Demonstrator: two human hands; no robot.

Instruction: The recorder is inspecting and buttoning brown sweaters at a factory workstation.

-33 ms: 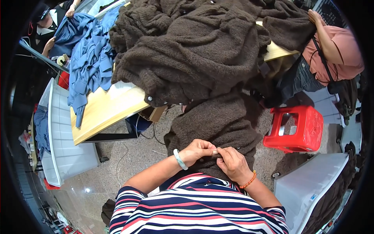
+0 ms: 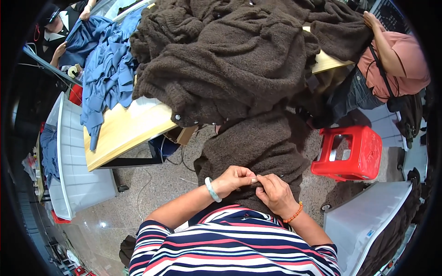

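Fingers (image 2: 246,177) of the left hand (image 2: 235,179) pinched on the near edge of a fuzzy brown knit garment (image 2: 255,147), meeting the curled fingertips of the right hand (image 2: 275,193), also gripping that edge; unchanged from the earlier frame, same pose, same spot. Garment draped off the near side of the wooden table (image 2: 124,129) down to the lap. Heaped brown knitwear (image 2: 230,60) far, soft and nubbly. Crumpled blue cloth (image 2: 106,64) far left. Boxy red plastic stool (image 2: 350,152) right. White bin (image 2: 73,156) left.
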